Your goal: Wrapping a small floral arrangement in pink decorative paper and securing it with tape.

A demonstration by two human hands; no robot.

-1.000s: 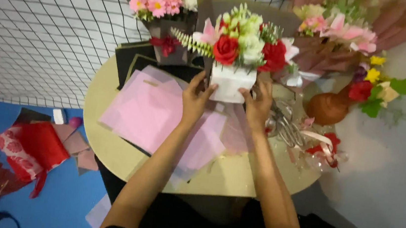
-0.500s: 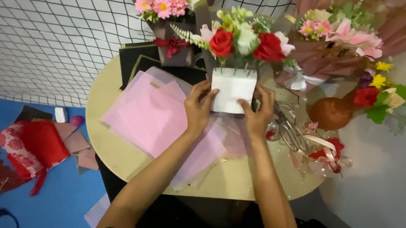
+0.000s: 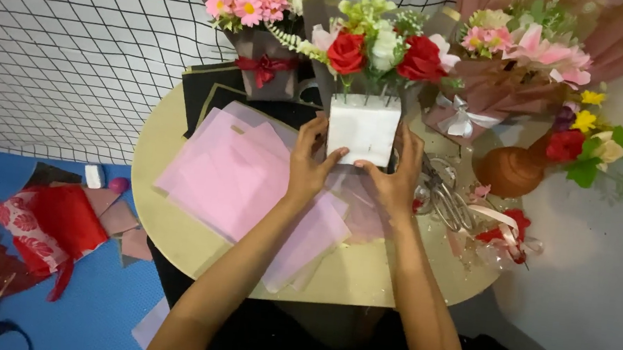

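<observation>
A white block (image 3: 362, 129) carries an arrangement of red roses, white and green flowers (image 3: 379, 44) on stems. My left hand (image 3: 309, 165) grips the block's left side, thumb on its front face. My right hand (image 3: 394, 183) holds its right side and lower edge. The block sits over a stack of pink tissue sheets (image 3: 239, 179) on the round beige table (image 3: 191, 241).
A pink daisy bouquet in dark wrap (image 3: 254, 17) and a pink-wrapped bouquet (image 3: 521, 54) stand behind. A brown vase with flowers (image 3: 511, 170), scissors (image 3: 439, 191) and ribbon scraps (image 3: 503, 235) lie right. Black sheets (image 3: 202, 84) lie at back left. Red cloth (image 3: 48, 222) lies on the blue floor.
Both hands have shifted on the block, tilting it so its white front face shows more fully; the flowers now sit higher in view.
</observation>
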